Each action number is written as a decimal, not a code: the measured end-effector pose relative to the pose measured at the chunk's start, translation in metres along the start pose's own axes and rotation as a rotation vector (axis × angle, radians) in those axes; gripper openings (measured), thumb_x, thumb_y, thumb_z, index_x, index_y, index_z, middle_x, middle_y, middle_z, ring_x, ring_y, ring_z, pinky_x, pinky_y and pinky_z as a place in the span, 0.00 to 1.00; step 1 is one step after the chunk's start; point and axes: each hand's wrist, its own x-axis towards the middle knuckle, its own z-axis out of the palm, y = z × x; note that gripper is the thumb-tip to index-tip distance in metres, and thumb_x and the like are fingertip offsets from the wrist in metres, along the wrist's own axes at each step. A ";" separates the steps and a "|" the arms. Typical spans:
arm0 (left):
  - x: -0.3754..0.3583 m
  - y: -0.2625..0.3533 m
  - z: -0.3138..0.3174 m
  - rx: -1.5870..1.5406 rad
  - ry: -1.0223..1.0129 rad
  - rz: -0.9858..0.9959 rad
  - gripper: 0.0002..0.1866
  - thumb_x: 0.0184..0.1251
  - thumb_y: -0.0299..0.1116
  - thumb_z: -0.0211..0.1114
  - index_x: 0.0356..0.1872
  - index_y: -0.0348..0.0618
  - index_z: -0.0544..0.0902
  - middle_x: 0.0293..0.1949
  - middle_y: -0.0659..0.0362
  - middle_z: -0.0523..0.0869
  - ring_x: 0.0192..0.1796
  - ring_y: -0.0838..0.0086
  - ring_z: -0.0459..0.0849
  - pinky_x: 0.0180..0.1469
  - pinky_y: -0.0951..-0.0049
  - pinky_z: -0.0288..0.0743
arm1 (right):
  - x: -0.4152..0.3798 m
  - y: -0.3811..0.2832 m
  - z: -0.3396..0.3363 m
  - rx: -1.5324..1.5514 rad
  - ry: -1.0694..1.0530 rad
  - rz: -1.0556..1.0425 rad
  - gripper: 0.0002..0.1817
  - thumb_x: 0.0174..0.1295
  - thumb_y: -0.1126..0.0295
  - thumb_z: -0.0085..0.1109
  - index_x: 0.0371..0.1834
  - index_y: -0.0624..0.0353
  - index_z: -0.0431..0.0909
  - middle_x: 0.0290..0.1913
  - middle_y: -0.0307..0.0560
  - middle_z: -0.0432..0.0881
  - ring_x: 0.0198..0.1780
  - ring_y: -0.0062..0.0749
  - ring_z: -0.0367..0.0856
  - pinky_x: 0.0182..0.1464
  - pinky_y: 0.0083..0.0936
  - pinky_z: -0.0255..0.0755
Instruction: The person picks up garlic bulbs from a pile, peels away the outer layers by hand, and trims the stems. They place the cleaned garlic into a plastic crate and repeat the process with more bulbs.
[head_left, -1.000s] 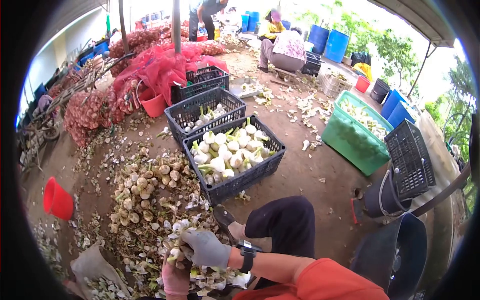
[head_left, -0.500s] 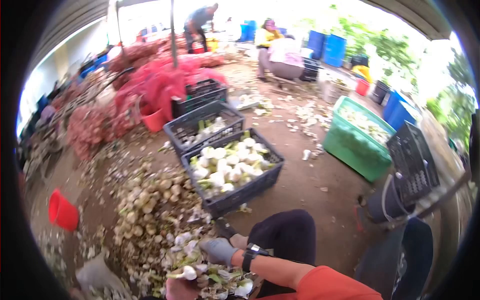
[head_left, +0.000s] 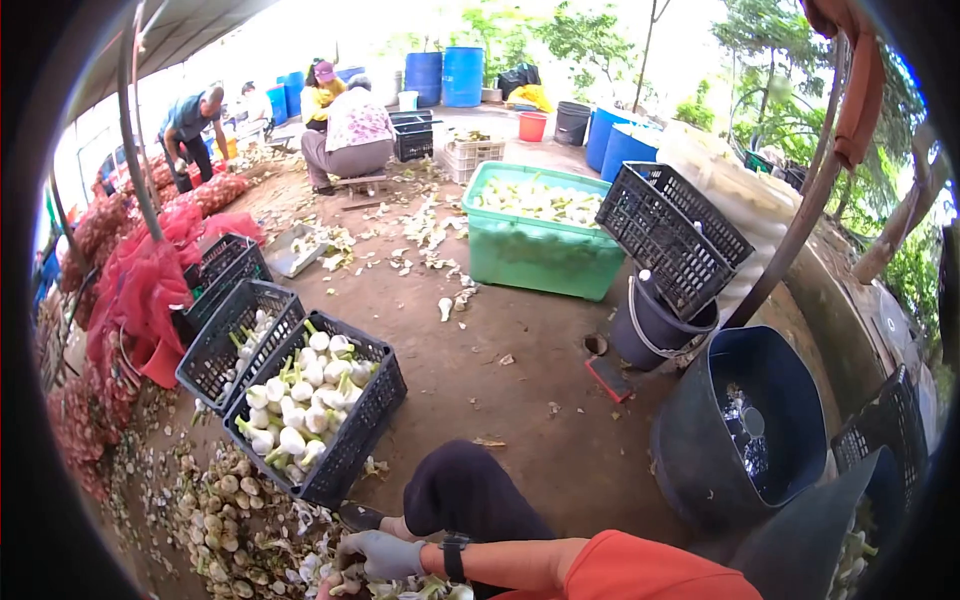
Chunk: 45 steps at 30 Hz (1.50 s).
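One gloved hand, in grey with a black watch above the wrist, is my right hand [head_left: 380,556], low in the view over a heap of garlic peelings. Its fingers are bent, and what they hold is too small to make out. Beside it, at the bottom edge, my left hand [head_left: 328,588] shows only in part. Unpeeled garlic bulbs [head_left: 215,535] lie piled to the left of the hands. Above them stands a black crate [head_left: 370,420] full of white trimmed garlic [head_left: 300,405], touching a second black crate [head_left: 205,365] with fewer bulbs.
A green tub [head_left: 540,258] holds pale scraps. Right of it are a tilted black crate [head_left: 670,235], a dark bucket [head_left: 650,330] and a large dark bin [head_left: 690,450]. Red net sacks [head_left: 130,290] lie left. Several people, one a crouching person [head_left: 352,135], are in the back.
The view has swung to the right, so the crates and heap appear further left and more of the dark bin shows. The white bulb seen at my hands before is no longer distinguishable.
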 end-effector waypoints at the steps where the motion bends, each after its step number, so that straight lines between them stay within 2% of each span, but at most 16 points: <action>1: -0.003 0.004 0.015 0.152 -0.059 0.045 0.16 0.68 0.37 0.60 0.54 0.46 0.79 0.48 0.58 0.84 0.49 0.70 0.81 0.53 0.68 0.75 | 0.009 0.017 0.003 -0.072 0.082 -0.003 0.11 0.57 0.74 0.59 0.43 0.62 0.80 0.42 0.53 0.83 0.48 0.45 0.81 0.51 0.32 0.73; 4: -0.029 0.027 0.061 0.138 -0.023 -0.025 0.25 0.64 0.43 0.65 0.61 0.47 0.75 0.50 0.54 0.84 0.51 0.73 0.80 0.57 0.70 0.73 | 0.013 0.034 0.010 -0.291 0.265 0.028 0.15 0.53 0.77 0.57 0.45 0.62 0.79 0.43 0.53 0.83 0.47 0.45 0.81 0.52 0.32 0.73; 5: -0.028 0.023 0.055 -0.030 0.073 -0.009 0.20 0.65 0.41 0.61 0.54 0.43 0.77 0.49 0.54 0.84 0.51 0.68 0.81 0.55 0.66 0.74 | 0.019 0.047 0.019 -0.241 0.263 -0.009 0.17 0.51 0.78 0.55 0.46 0.62 0.79 0.44 0.54 0.83 0.47 0.45 0.81 0.52 0.32 0.74; 7: -0.047 0.019 0.066 -0.267 0.248 0.166 0.17 0.70 0.39 0.54 0.50 0.37 0.78 0.50 0.52 0.83 0.53 0.61 0.81 0.56 0.61 0.75 | 0.029 0.071 0.040 -0.147 0.158 0.001 0.20 0.48 0.80 0.54 0.48 0.64 0.79 0.47 0.55 0.82 0.50 0.44 0.80 0.54 0.32 0.73; 8: -0.068 0.014 0.055 -0.257 0.079 0.232 0.18 0.73 0.40 0.52 0.52 0.37 0.77 0.48 0.52 0.84 0.51 0.62 0.82 0.56 0.62 0.76 | 0.031 0.077 0.049 -0.160 0.119 -0.102 0.18 0.52 0.80 0.55 0.48 0.64 0.79 0.45 0.54 0.83 0.48 0.40 0.82 0.53 0.30 0.74; 9: -0.075 0.011 0.050 -0.347 0.138 0.231 0.17 0.72 0.39 0.53 0.52 0.37 0.77 0.45 0.52 0.84 0.48 0.61 0.83 0.52 0.60 0.78 | 0.031 0.074 0.060 -0.044 0.062 -0.094 0.17 0.54 0.80 0.55 0.48 0.64 0.79 0.44 0.51 0.84 0.45 0.35 0.82 0.50 0.27 0.75; 15: -0.113 -0.005 0.004 -0.636 0.329 0.356 0.16 0.76 0.42 0.52 0.49 0.38 0.77 0.41 0.52 0.84 0.39 0.61 0.84 0.40 0.64 0.83 | 0.043 0.130 0.124 0.143 -0.163 0.224 0.11 0.60 0.77 0.61 0.46 0.66 0.81 0.42 0.48 0.87 0.42 0.25 0.82 0.47 0.22 0.75; 16: -0.112 -0.006 -0.004 -0.708 0.429 0.385 0.17 0.76 0.43 0.52 0.49 0.38 0.76 0.40 0.51 0.84 0.39 0.62 0.84 0.39 0.63 0.82 | 0.045 0.134 0.129 0.204 -0.206 0.247 0.12 0.63 0.77 0.58 0.50 0.65 0.80 0.42 0.40 0.85 0.40 0.18 0.79 0.43 0.17 0.73; 21: -0.077 -0.003 -0.086 -0.816 0.454 0.182 0.19 0.77 0.47 0.48 0.53 0.42 0.72 0.48 0.45 0.80 0.45 0.56 0.81 0.41 0.56 0.81 | 0.053 0.103 0.131 0.218 -0.167 0.458 0.12 0.62 0.73 0.62 0.48 0.64 0.83 0.36 0.38 0.86 0.36 0.16 0.80 0.42 0.17 0.75; 26: 0.020 0.129 -0.058 -0.667 0.255 0.335 0.17 0.78 0.42 0.47 0.50 0.36 0.71 0.45 0.46 0.80 0.44 0.57 0.83 0.43 0.58 0.84 | 0.054 0.117 0.123 0.282 -0.129 0.497 0.13 0.63 0.79 0.53 0.50 0.65 0.80 0.42 0.39 0.84 0.40 0.17 0.78 0.43 0.18 0.73; 28: 0.047 0.199 0.011 -0.354 0.238 0.427 0.15 0.77 0.41 0.50 0.45 0.36 0.71 0.38 0.50 0.80 0.36 0.62 0.83 0.43 0.61 0.84 | 0.054 0.129 0.120 0.273 -0.106 0.477 0.12 0.65 0.77 0.55 0.50 0.65 0.80 0.42 0.39 0.84 0.40 0.17 0.79 0.43 0.18 0.73; 33: 0.090 0.309 0.116 -0.127 0.016 0.681 0.20 0.73 0.50 0.56 0.47 0.42 0.74 0.41 0.54 0.76 0.43 0.65 0.80 0.50 0.62 0.80 | 0.056 0.158 0.109 0.206 -0.072 0.437 0.12 0.66 0.74 0.58 0.51 0.66 0.80 0.42 0.41 0.84 0.40 0.19 0.79 0.43 0.18 0.74; 38: 0.048 0.262 0.093 0.069 0.149 0.589 0.20 0.71 0.46 0.59 0.55 0.44 0.73 0.47 0.54 0.77 0.50 0.66 0.80 0.50 0.63 0.80 | 0.067 0.173 0.106 0.383 0.053 0.324 0.14 0.61 0.79 0.56 0.50 0.65 0.79 0.43 0.43 0.85 0.43 0.23 0.79 0.49 0.22 0.73; 39: 0.032 0.247 0.074 0.249 0.161 0.537 0.20 0.72 0.45 0.57 0.58 0.47 0.73 0.53 0.53 0.79 0.52 0.66 0.82 0.51 0.61 0.80 | 0.070 0.171 0.105 0.262 0.086 0.295 0.16 0.62 0.78 0.57 0.54 0.63 0.77 0.40 0.37 0.82 0.37 0.19 0.75 0.38 0.19 0.72; 40: 0.018 0.229 0.057 0.351 0.276 0.520 0.20 0.70 0.41 0.60 0.59 0.47 0.73 0.60 0.54 0.76 0.57 0.68 0.80 0.53 0.62 0.79 | 0.075 0.182 0.105 0.318 0.133 0.316 0.15 0.63 0.79 0.56 0.53 0.63 0.76 0.41 0.38 0.81 0.38 0.20 0.76 0.39 0.20 0.72; 45: -0.101 0.149 -0.074 0.642 0.720 0.342 0.37 0.59 0.35 0.72 0.67 0.34 0.64 0.61 0.52 0.76 0.62 0.70 0.75 0.61 0.70 0.71 | 0.118 0.209 0.085 0.433 0.171 0.242 0.17 0.68 0.76 0.54 0.60 0.63 0.69 0.53 0.46 0.77 0.53 0.30 0.77 0.53 0.29 0.78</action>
